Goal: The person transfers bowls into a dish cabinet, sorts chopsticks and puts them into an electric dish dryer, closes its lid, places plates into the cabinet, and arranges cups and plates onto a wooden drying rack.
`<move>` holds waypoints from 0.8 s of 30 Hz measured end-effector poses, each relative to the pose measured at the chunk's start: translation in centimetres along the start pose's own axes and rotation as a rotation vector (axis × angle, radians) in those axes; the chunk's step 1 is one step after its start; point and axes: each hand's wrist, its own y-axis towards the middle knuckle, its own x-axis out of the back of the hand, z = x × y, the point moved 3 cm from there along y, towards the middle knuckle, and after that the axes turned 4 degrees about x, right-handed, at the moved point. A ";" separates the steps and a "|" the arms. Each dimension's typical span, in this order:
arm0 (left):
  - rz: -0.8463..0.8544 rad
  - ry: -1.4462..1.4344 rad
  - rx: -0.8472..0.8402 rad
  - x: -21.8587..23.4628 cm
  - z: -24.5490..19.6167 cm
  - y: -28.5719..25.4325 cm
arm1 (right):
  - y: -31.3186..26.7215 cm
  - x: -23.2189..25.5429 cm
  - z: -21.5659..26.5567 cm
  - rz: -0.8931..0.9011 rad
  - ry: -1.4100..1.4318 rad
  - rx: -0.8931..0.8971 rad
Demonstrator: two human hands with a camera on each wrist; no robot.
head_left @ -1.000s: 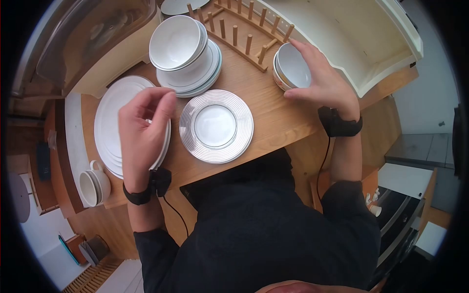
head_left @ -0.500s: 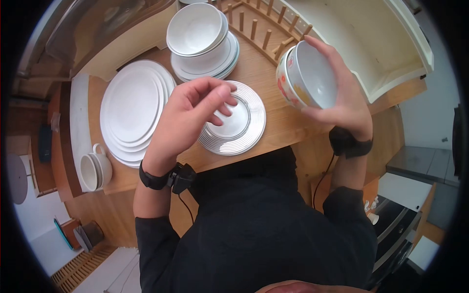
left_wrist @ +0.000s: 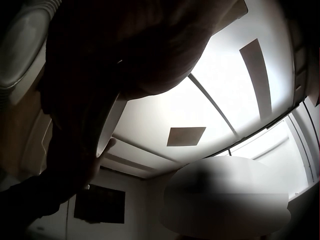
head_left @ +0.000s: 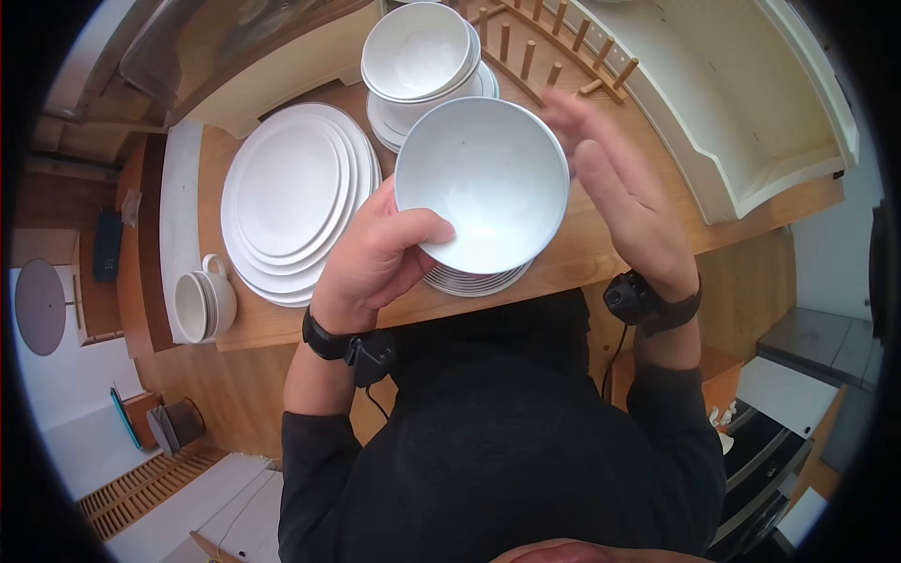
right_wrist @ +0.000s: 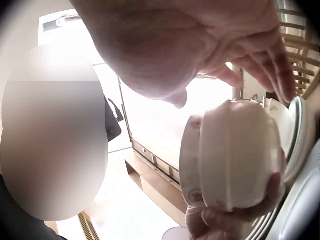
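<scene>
The left hand (head_left: 375, 249) pinches the nested bowls (head_left: 483, 178), thumb inside, above the near ridged plate (head_left: 483, 281); a firm, level grip serves best, while the right hand (head_left: 624, 202), fingers loosely extended just rightward, could steady them

On the table (head_left: 577, 251) I list: nested cups (head_left: 195, 305), left corner; stacked plates (head_left: 289, 192), right of them; bowls (head_left: 413, 47) on a second plate stack (head_left: 383, 120), farther back; rack (head_left: 530, 64), right of those; open container (head_left: 741, 103), far right; a plate (head_left: 479, 283), front edge, partly behind the bowl (head_left: 488, 178) in the left hand (head_left: 371, 249).
</scene>
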 end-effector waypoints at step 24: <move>0.116 -0.061 0.134 -0.4 -1.6 1.5 | 6.1 16.1 0.7 -0.348 -0.570 -0.337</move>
